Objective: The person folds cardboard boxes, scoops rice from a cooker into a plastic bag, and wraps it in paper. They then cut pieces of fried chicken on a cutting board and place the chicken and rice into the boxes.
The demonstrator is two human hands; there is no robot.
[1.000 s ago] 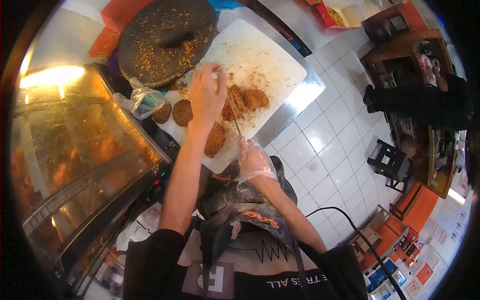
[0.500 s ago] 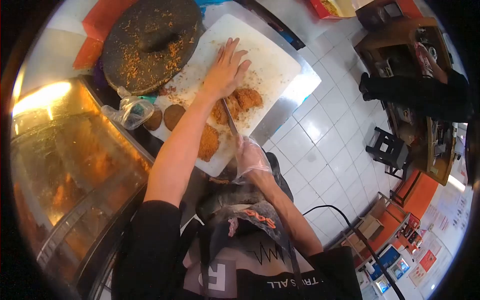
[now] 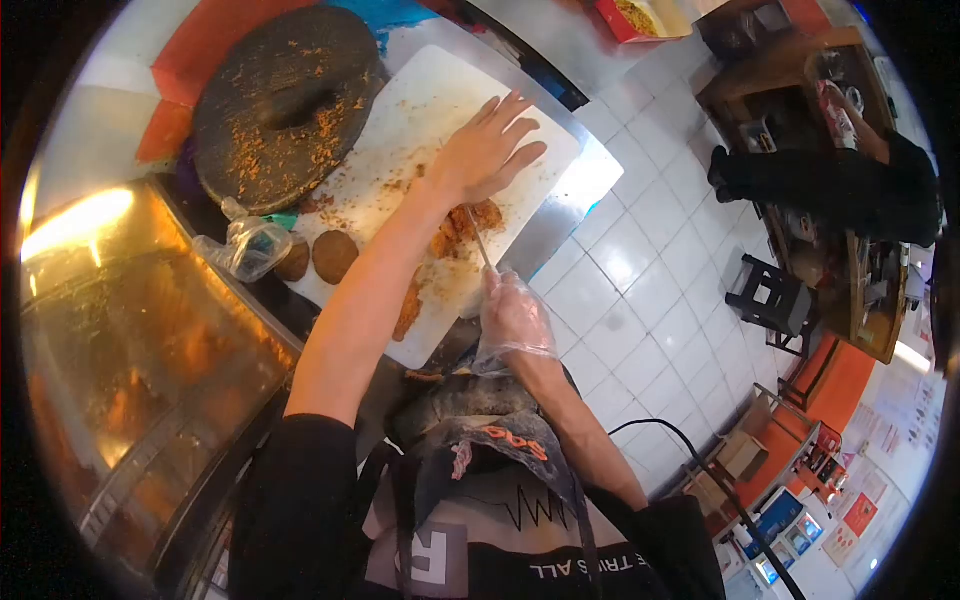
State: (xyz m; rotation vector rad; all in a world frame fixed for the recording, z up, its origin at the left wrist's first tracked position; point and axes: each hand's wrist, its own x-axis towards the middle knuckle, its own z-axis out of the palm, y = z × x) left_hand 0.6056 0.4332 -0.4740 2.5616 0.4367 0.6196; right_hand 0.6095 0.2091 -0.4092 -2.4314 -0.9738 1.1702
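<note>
My right hand [image 3: 515, 315], in a clear plastic glove, grips a knife [image 3: 481, 243] whose blade lies on the fried breaded pieces [image 3: 450, 236] on the white cutting board [image 3: 420, 100]. Bare and with fingers spread, my left hand [image 3: 485, 150] is just above the blade's far part and hides its tip. Another breaded piece [image 3: 407, 312] lies nearer to me, partly behind my left forearm. Two brown round patties [image 3: 335, 256] sit at the board's left edge, beside a crumpled clear plastic glove or bag [image 3: 250, 245]. Crumbs are scattered over the board.
A dark round lid [image 3: 285, 75] with crumbs stands beyond the board at left. A glass-fronted food case [image 3: 150, 330] is at far left. Rightward are a tiled floor [image 3: 625, 250], a black stool [image 3: 770, 300], and another person [image 3: 840, 190] by a wooden cabinet [image 3: 865, 300].
My left hand has moved right and away from me over the board, covering more of the breaded pieces. The knife is steeper, and my right hand has shifted slightly right.
</note>
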